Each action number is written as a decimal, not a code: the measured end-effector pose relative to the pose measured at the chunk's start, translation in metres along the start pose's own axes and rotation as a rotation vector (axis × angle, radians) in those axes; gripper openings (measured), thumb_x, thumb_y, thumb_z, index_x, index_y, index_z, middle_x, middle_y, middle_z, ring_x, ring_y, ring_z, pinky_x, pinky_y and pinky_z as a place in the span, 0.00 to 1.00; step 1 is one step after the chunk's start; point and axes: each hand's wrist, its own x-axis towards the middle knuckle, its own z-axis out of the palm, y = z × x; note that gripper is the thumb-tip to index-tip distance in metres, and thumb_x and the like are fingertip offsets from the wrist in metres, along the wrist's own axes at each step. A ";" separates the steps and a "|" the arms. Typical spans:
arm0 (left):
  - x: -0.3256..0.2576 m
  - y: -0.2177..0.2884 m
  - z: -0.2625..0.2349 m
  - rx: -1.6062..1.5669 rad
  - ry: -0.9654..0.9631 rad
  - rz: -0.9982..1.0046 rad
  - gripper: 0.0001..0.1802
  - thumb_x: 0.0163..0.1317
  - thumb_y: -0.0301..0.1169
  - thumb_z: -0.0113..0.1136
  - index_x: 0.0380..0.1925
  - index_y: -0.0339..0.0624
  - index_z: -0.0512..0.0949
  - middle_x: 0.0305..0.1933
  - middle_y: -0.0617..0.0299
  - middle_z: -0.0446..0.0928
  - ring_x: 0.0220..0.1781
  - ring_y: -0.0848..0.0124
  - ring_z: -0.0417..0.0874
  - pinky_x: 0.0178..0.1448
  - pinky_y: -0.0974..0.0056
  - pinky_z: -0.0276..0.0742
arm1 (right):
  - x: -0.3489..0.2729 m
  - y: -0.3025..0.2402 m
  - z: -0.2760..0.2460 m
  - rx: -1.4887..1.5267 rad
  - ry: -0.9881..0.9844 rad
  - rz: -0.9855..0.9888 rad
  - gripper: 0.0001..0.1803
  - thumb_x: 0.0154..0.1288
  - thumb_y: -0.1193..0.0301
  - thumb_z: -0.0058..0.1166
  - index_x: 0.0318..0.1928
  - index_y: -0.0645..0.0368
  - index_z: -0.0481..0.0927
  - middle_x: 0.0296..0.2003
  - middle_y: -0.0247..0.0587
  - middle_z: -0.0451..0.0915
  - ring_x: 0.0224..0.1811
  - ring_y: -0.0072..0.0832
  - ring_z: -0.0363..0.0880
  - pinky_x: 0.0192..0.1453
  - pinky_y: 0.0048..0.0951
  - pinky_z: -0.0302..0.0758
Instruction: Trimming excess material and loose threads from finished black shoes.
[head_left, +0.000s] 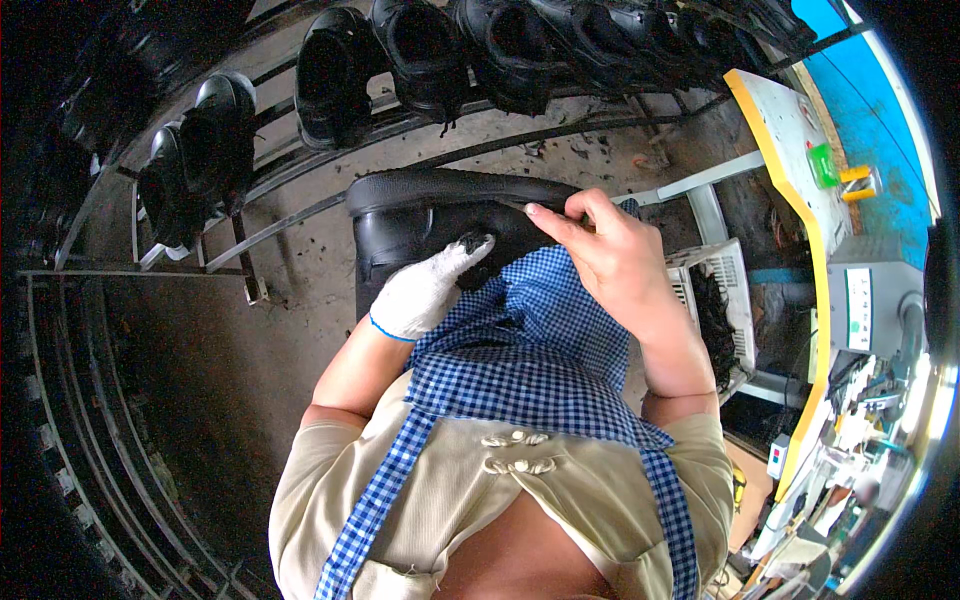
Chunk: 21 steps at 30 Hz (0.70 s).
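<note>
Left hand (pixel 425 293) grips black shoe (pixel 395 228), right hand (pixel 620 255) pinched closed, above floor (pixel 225 370) near rack (pixel 275 232).

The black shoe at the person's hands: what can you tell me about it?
The shoe is black, with a smooth, slightly shiny, leather-like upper and a thick, rubber-looking sole. It lies sideways in front of the checked apron, sole facing away from the person's body. The gloved left hand holds it, thumb on its side; the bare right hand has fingertips at or near the sole's edge. Its opening is hidden.
</note>
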 end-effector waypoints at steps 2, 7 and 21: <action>-0.001 -0.003 -0.003 0.139 -0.001 0.038 0.19 0.63 0.31 0.50 0.54 0.39 0.72 0.51 0.57 0.76 0.52 0.69 0.76 0.56 0.65 0.72 | 0.000 0.000 -0.001 -0.013 0.015 -0.006 0.23 0.50 0.80 0.56 0.47 0.43 0.82 0.31 0.35 0.71 0.24 0.29 0.75 0.26 0.29 0.74; -0.003 -0.021 -0.024 0.828 -0.030 0.227 0.32 0.48 0.24 0.56 0.58 0.54 0.70 0.50 0.47 0.76 0.49 0.57 0.79 0.52 0.60 0.77 | -0.002 0.003 -0.012 -0.068 -0.023 -0.034 0.21 0.51 0.76 0.55 0.47 0.43 0.80 0.33 0.33 0.71 0.27 0.28 0.77 0.25 0.29 0.76; -0.003 -0.038 -0.029 1.233 -0.057 0.274 0.38 0.41 0.21 0.59 0.58 0.60 0.70 0.49 0.46 0.77 0.45 0.54 0.82 0.46 0.58 0.81 | -0.001 -0.003 -0.012 -0.097 -0.054 -0.016 0.23 0.48 0.79 0.56 0.46 0.44 0.82 0.32 0.35 0.72 0.29 0.30 0.77 0.29 0.29 0.76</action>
